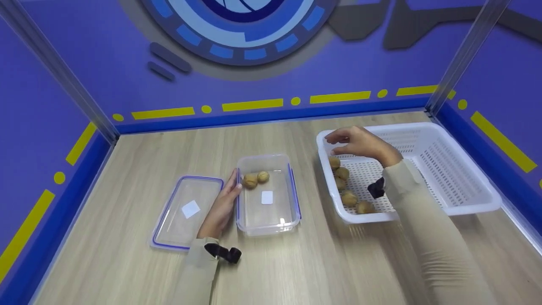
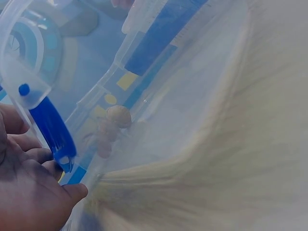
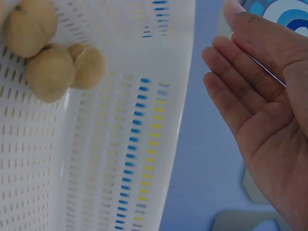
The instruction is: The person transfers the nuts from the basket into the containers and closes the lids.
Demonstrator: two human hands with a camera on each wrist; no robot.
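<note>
Walnuts (image 1: 349, 198) are lying in basket (image 1: 465, 209) below right hand (image 1: 362, 143), fingers and thumb apart; left hand (image 1: 222, 207) is gripping clear box (image 1: 269, 216) sideways-on.

The left forearm (image 1: 194, 273), clad in a beige sleeve, is extended forward from the lower edge of the head view. The left grip (image 1: 220, 208) is kept in line with it, its fingers (image 2: 38, 155) bent and the left thumb (image 2: 76, 191) set opposite them. The right forearm (image 1: 427, 224), likewise sleeved, is angled forward and leftward. The right grip (image 1: 360, 144) is held well apart from the left, its fingers slightly bent and separated from the right thumb (image 1: 342, 150) by a gap; the palm (image 3: 276, 149) is exposed to the right wrist view.
</note>
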